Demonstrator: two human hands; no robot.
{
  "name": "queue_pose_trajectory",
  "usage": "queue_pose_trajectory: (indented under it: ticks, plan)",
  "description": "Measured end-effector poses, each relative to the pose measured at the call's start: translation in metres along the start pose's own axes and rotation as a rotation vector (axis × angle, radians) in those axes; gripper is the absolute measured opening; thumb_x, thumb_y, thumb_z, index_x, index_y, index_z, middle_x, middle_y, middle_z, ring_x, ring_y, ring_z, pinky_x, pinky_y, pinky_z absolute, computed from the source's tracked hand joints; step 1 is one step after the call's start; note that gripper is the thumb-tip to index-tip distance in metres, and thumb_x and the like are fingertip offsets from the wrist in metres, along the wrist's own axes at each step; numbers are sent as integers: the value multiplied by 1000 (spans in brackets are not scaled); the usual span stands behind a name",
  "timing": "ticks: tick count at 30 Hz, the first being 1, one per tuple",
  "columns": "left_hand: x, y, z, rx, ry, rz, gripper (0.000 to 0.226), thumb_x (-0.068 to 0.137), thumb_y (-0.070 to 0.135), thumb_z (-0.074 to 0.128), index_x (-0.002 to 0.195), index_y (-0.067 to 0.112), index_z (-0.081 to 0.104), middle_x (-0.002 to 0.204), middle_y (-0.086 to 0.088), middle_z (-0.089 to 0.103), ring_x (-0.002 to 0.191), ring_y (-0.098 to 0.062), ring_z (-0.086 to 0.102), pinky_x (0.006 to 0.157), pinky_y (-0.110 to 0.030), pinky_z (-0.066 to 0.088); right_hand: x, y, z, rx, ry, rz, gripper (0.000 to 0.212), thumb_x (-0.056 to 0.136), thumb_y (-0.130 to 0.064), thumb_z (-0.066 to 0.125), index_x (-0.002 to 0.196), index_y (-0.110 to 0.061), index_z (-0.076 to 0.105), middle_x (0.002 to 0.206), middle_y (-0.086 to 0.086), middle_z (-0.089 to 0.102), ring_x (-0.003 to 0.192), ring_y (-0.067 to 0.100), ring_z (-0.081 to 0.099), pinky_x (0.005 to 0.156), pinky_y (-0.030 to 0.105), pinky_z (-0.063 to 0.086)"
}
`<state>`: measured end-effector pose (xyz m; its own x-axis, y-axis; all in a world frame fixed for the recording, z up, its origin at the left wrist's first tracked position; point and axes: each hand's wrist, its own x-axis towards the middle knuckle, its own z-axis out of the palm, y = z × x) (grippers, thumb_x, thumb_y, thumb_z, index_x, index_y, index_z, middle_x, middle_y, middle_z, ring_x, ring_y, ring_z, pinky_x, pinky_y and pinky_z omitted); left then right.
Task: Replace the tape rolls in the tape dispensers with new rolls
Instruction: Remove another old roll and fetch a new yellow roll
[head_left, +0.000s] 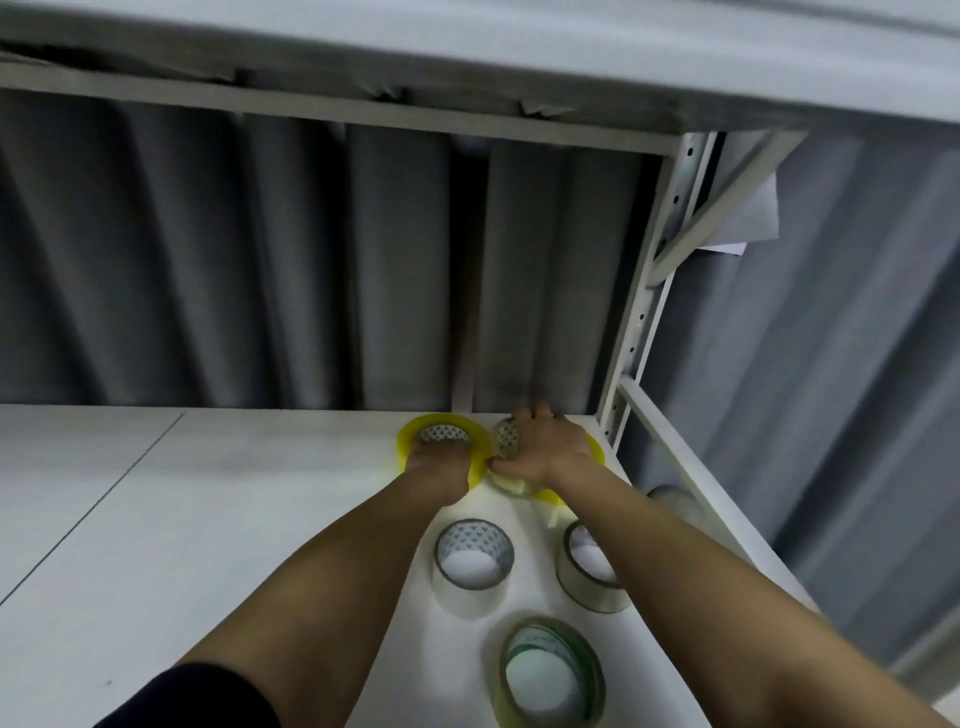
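Two yellow tape rolls lie flat at the back right of a white shelf (156, 519). My left hand (441, 470) grips the near edge of the left yellow roll (415, 431), its fingers reaching into the core. My right hand (545, 447) covers the right yellow roll (595, 449) and holds a small clear roll (506, 439) against it; the fingers are partly hidden. Nearer me stand two clear tape rolls (472, 561) (584, 571) and a clear roll with a green-printed core (550, 670). No tape dispenser is in view.
A grey curtain (260, 260) hangs behind the shelf. A white perforated upright (649, 291) and a side rail (691, 467) bound the shelf on the right. Another shelf board (467, 52) runs overhead. A further roll (675, 501) lies dimly beyond the right edge.
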<state>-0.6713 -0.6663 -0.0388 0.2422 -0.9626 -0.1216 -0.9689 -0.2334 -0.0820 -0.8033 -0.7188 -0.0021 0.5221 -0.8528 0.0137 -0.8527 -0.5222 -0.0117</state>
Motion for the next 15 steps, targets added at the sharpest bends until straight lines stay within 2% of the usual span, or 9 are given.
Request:
queue_pose_trajectory:
  ticks: [5, 9, 12, 15]
  plan:
    - [5, 1, 6, 55, 6, -85, 48, 96, 33, 47, 140, 15, 42, 145, -7, 44, 134, -25, 39, 110, -35, 29, 2, 0, 2, -2, 17, -7, 88, 78, -65, 57, 147, -18, 26, 149, 9, 30, 128, 32, 45, 95, 37, 43]
    - [4, -10, 6, -65, 23, -140, 51, 97, 38, 41, 143, 17, 37, 147, -6, 42, 136, -23, 37, 111, -35, 24, 2, -2, -2, 59, 12, -19, 81, 79, -62, 59, 143, -21, 31, 143, 8, 34, 127, 32, 44, 95, 37, 43]
    - [-2, -27, -4, -313, 27, -229, 61, 97, 45, 40, 148, 16, 26, 151, -6, 35, 139, -25, 32, 112, -37, 24, 1, -10, -5, 98, 11, -27, 79, 80, -61, 60, 143, -22, 33, 143, 8, 33, 127, 32, 44, 95, 36, 41]
    - [-8, -46, -15, -733, 128, -266, 69, 95, 36, 52, 150, 6, 21, 155, -11, 27, 141, -28, 29, 114, -36, 27, 1, -25, -2, 122, -18, -51, 80, 81, -59, 60, 145, -22, 30, 148, 10, 28, 131, 33, 39, 100, 37, 38]
